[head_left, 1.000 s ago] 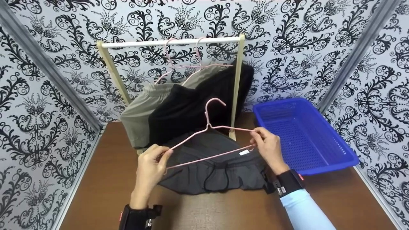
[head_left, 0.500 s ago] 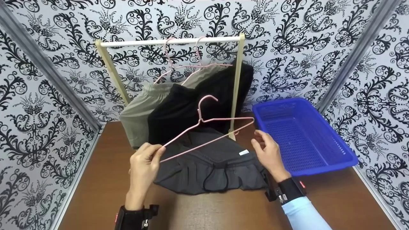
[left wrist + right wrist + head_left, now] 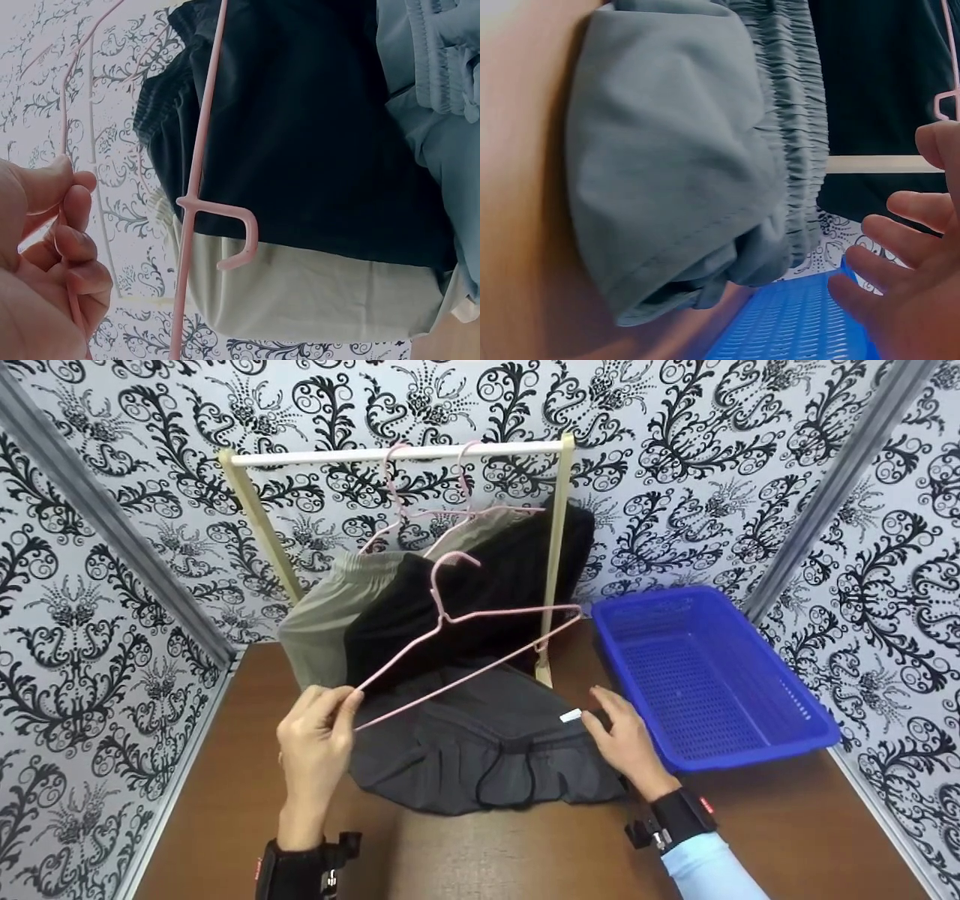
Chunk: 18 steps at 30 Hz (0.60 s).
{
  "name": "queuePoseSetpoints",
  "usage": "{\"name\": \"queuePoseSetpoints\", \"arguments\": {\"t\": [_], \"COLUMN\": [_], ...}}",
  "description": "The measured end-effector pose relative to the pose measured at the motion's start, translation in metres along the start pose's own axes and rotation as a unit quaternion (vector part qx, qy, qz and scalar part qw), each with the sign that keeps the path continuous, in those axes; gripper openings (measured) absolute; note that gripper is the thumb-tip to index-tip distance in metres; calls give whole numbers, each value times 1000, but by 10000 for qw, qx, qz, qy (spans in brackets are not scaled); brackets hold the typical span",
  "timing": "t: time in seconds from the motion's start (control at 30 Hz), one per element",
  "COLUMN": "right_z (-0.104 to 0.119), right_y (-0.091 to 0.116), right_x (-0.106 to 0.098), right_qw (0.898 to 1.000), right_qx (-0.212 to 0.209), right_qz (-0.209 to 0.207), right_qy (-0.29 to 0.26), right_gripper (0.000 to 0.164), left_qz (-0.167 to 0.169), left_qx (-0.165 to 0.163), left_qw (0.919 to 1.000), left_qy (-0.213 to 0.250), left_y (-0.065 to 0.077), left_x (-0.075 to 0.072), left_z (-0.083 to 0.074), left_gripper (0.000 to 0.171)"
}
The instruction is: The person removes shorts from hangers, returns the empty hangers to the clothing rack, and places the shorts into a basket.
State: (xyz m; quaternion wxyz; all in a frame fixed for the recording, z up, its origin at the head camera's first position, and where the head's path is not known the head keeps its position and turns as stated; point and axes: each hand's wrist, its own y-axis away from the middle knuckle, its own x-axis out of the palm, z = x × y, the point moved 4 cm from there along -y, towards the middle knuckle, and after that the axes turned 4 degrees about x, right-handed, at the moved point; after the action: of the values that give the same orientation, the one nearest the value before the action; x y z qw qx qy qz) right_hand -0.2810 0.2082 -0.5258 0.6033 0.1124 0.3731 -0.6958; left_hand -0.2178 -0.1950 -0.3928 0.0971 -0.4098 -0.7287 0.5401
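Note:
In the head view my left hand (image 3: 319, 735) pinches the left end of a pink wire hanger (image 3: 444, 618), which tilts with its hook up and its right end free. The left wrist view shows thumb and fingers curled around the hanger's wire, with a small side hook (image 3: 238, 210) on the bottom bar. Beneath it, dark grey shorts (image 3: 450, 765) lie on the table, with a black drawstring and a white tag (image 3: 571, 715) at the waistband. My right hand (image 3: 624, 739) holds nothing; its fingers are loosely spread beside that waistband, near the tag.
Behind stands a small rack (image 3: 322, 458) with a white bar and wooden posts. Beige shorts (image 3: 319, 622) and black shorts (image 3: 397, 630) hang there on pink hangers. A blue plastic basket (image 3: 750, 758) sits at the right on the brown table (image 3: 217, 780). Patterned walls enclose the sides.
My right hand has let go of the hanger and moved down toward the shorts' waistband. My left hand has carried the hanger leftward, and its free end has swung up.

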Motion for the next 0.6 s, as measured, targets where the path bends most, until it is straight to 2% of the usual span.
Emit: {"name": "queuePoseSetpoints", "arguments": {"t": [0.43,0.6], "right_z": [-3,-1], "right_y": [2,1], "right_x": [5,5], "right_qw": [9996,9993], "right_qx": [88,108], "right_qz": [278,347], "right_qy": [29,71], "right_gripper": [49,50], "left_qz": [-359,-488], "left_qx": [-272,-245], "left_qw": [9990,9985], "left_qy": [-70,-45], "left_y": [-14,-21], "left_x": [-12,-17], "left_z": [2,1], "left_gripper": [6,4]}}
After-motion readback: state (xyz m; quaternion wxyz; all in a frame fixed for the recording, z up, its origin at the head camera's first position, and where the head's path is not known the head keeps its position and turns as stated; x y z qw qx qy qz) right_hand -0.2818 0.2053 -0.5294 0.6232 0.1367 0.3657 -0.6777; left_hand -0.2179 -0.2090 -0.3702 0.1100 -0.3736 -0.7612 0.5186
